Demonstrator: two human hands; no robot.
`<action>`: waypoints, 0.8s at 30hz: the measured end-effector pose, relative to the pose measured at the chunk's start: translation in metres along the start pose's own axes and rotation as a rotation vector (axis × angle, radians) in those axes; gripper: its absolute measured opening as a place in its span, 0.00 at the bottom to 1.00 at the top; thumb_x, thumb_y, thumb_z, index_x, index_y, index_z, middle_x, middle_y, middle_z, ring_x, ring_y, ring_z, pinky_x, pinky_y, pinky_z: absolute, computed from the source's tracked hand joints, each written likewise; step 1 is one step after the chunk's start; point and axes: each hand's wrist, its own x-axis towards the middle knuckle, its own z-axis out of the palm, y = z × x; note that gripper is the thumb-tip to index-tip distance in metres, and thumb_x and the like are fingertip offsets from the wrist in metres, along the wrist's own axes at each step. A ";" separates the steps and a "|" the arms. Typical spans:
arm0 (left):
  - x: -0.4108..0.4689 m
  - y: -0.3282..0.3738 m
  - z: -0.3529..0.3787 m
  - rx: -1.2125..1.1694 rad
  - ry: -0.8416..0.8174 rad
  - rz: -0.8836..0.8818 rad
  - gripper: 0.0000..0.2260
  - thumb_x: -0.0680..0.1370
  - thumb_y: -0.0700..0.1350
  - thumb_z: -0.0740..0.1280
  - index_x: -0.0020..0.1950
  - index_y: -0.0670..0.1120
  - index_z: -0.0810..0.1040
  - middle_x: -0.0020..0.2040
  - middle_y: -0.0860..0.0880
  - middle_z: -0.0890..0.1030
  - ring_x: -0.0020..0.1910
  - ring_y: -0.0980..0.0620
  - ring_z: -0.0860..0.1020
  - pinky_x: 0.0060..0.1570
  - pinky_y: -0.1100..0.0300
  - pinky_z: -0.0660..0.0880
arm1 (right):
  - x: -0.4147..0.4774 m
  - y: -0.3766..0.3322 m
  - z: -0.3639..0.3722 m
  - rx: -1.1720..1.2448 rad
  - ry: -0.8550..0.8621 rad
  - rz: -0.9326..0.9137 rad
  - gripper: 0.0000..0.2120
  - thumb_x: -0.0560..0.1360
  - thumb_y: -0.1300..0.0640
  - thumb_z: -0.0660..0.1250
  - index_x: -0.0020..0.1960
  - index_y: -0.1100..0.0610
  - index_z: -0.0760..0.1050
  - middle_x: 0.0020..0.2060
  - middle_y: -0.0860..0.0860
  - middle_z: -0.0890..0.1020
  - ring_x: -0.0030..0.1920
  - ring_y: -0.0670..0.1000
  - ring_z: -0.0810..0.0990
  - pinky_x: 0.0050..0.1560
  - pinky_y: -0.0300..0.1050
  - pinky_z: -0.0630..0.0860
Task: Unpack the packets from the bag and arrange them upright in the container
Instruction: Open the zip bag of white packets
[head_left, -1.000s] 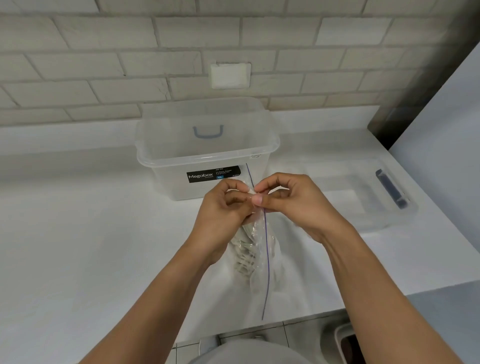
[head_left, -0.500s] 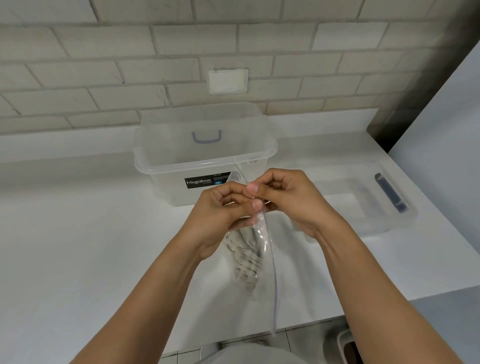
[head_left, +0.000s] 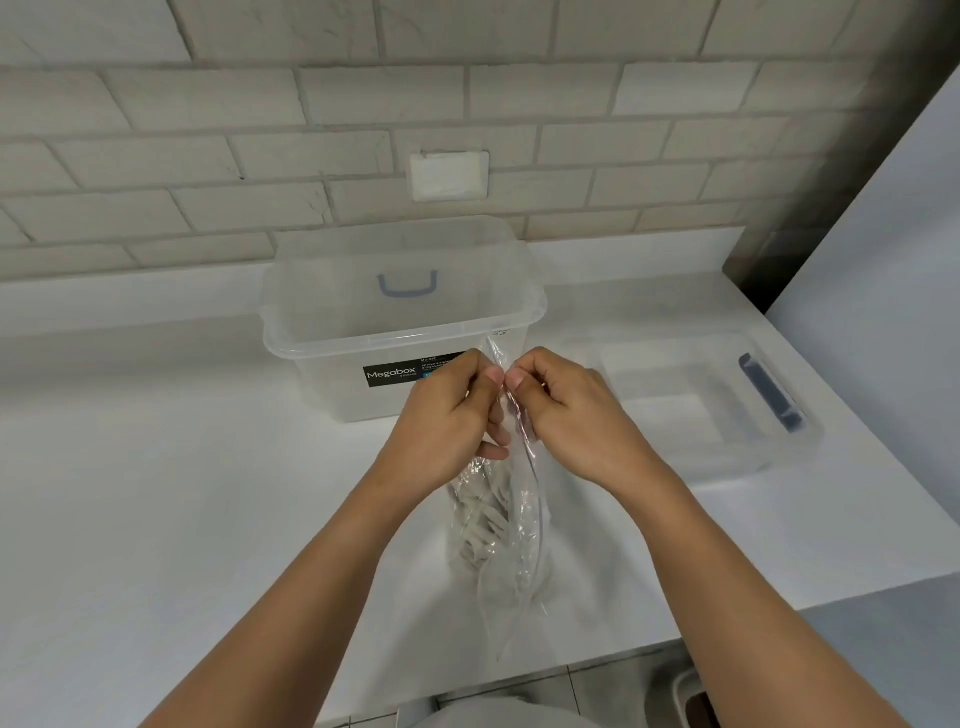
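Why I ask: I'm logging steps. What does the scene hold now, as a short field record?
left hand: pinches the bag at its top edge
right hand: pinches the same edge, opposite the left
bag: clear, held in front of the container
packets: pale, inside the bag
container: clear Megabox bin, open, no packets seen inside
lid: on the counter, right of the container
stage: nothing unpacked yet

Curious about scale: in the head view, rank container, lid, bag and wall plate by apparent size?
1. clear storage container
2. lid, lying flat
3. zip bag, though it is nearer the camera and seen edge-on, so unsure against the lid
4. white wall plate
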 end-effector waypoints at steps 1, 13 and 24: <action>0.000 -0.001 0.000 0.002 -0.013 0.013 0.11 0.85 0.43 0.59 0.48 0.41 0.75 0.37 0.44 0.79 0.38 0.44 0.83 0.38 0.46 0.84 | -0.001 0.000 -0.001 -0.041 -0.027 0.003 0.12 0.84 0.49 0.57 0.44 0.48 0.74 0.35 0.47 0.81 0.37 0.47 0.80 0.42 0.50 0.78; -0.001 -0.017 -0.014 -0.151 -0.146 0.023 0.11 0.86 0.43 0.58 0.46 0.42 0.73 0.38 0.46 0.76 0.38 0.49 0.76 0.44 0.51 0.76 | -0.001 0.002 -0.004 0.078 -0.094 -0.094 0.14 0.84 0.50 0.61 0.43 0.54 0.75 0.33 0.46 0.80 0.33 0.49 0.78 0.40 0.49 0.76; 0.004 -0.017 0.003 -0.084 -0.019 0.157 0.19 0.86 0.51 0.56 0.48 0.37 0.73 0.35 0.47 0.74 0.35 0.49 0.77 0.40 0.49 0.80 | 0.000 -0.005 -0.006 -0.061 -0.019 -0.131 0.14 0.85 0.51 0.56 0.43 0.54 0.71 0.33 0.46 0.77 0.36 0.50 0.76 0.42 0.52 0.74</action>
